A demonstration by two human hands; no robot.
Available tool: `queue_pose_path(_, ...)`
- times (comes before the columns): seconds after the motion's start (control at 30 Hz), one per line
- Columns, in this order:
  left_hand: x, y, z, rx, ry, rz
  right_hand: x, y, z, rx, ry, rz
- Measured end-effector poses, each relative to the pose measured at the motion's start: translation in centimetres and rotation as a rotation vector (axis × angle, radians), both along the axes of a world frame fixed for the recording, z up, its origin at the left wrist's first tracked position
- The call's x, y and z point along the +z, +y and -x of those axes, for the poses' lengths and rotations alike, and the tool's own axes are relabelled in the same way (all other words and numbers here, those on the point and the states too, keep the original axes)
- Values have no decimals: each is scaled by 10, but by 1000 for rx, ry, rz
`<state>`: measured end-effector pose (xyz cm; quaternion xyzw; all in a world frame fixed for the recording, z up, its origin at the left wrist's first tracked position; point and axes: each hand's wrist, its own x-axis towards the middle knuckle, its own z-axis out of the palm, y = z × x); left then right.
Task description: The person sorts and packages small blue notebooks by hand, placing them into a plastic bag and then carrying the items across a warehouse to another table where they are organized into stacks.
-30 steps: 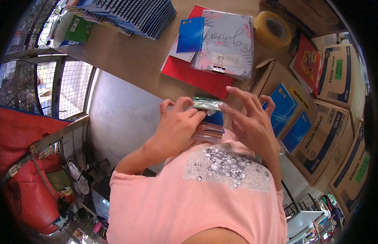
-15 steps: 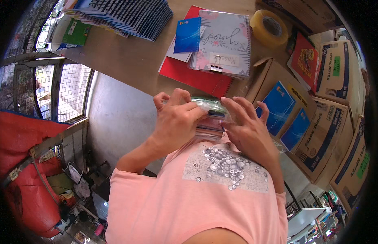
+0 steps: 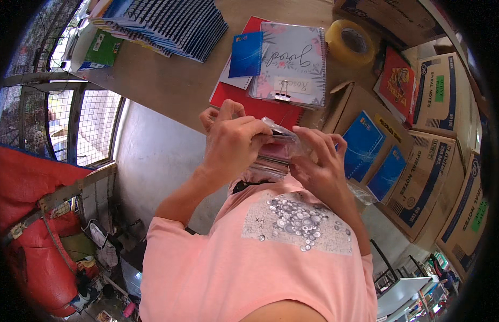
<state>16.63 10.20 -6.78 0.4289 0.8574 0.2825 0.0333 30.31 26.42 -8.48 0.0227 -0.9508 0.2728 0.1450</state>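
Observation:
A clear plastic pouch (image 3: 275,159) with a layered, pinkish stack of thin flat things inside is held close against my shirt, at the table's near edge. What the layers are I cannot make out. My left hand (image 3: 232,137) pinches the pouch's upper edge between thumb and fingers, where a dark strip shows under the film. On the other side, my right hand (image 3: 318,160) grips the pouch's right edge, its fingers bent over the plastic. Just beyond the hands lies a red spiral notebook (image 3: 281,119), with a floral spiral notebook (image 3: 293,59) and a small blue notebook (image 3: 246,55) on top.
Spiral notebooks (image 3: 169,24) are piled at the far left beside a green packet (image 3: 103,48). A tape roll (image 3: 350,44) sits far right. Cardboard boxes (image 3: 429,182) crowd the right side, with blue notebooks (image 3: 363,145) against one. A black binder clip (image 3: 283,95) grips the floral notebook.
The pouch's upper edge has turned: the green shiny part between my hands no longer shows, and a dark strip does. My left hand has risen slightly; my right has shifted a little left.

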Motion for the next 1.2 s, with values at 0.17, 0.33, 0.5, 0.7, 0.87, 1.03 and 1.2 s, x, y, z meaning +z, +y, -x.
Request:
queue_pose_path(0.17, -9, 2, 5, 21, -39, -43, -1, 0, 12, 37, 63, 24)
queue_pose_path(0.33, -5, 5, 12, 39, -82, 22, 5, 1, 21, 49, 67, 26)
queue_pose_path(0.5, -8, 7, 18, 52, -129, 70, 11, 4, 32, 122, 76, -39)
queue_pose_path(0.7, -1, 10, 23, 55, -169, 122, 15, 5, 38, 126, 67, -157)
queue_pose_path(0.87, -7, 10, 26, 37, -188, 106, 5, 1, 35, 29, 68, -183)
queue_pose_path(1.03, -24, 9, 32, 23, -169, 103, -5, -1, 23, -186, 92, -66)
queue_pose_path(1.2, -23, 10, 35, 15, -212, 79, -17, 2, 16, -355, 127, 156)
